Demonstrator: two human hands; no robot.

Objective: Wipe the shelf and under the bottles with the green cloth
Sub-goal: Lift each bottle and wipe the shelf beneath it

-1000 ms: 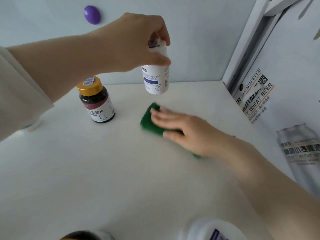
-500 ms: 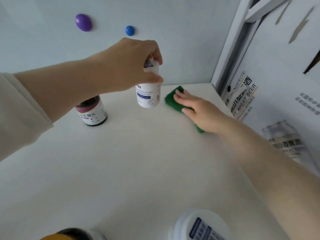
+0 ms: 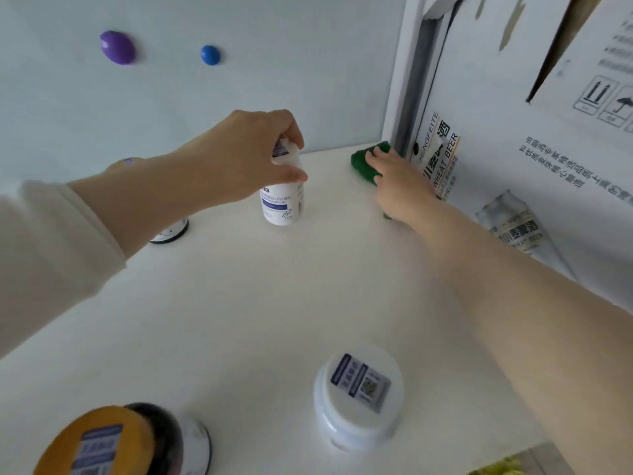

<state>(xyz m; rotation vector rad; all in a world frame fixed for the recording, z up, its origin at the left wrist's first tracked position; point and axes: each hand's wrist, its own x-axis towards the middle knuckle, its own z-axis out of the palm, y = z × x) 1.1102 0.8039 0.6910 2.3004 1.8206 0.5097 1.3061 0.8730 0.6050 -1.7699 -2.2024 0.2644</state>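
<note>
So: one flat white shelf board (image 3: 274, 320), and one white printed cardboard beer box (image 3: 513, 159) standing along its right edge. Four bottles, two hands, one cloth, two wall knobs.

Bottles:
- squat white plastic bottle with a white cap (image 3: 358, 395), at the front
- dark glass bottle with a yellow cap (image 3: 102, 440), front-left, cut off by the frame
- tall white plastic bottle with a blue label (image 3: 281, 204), mid-back
- second dark bottle (image 3: 169, 233), back-left, mostly hidden behind the left forearm

Visible caps are all on; contents not visible.

Left hand (image 3: 246, 156) grips the tall white bottle round its cap. Can't tell if the base touches the shelf.

Dark green thick cloth (image 3: 363, 164) sits bunched in the back-right corner, against the box. Right hand (image 3: 397, 181) lies on it, fingers flat and pressing down, covering most of it.

Back wall: one purple oval knob (image 3: 117, 48), one smaller blue round knob (image 3: 210, 55).
</note>
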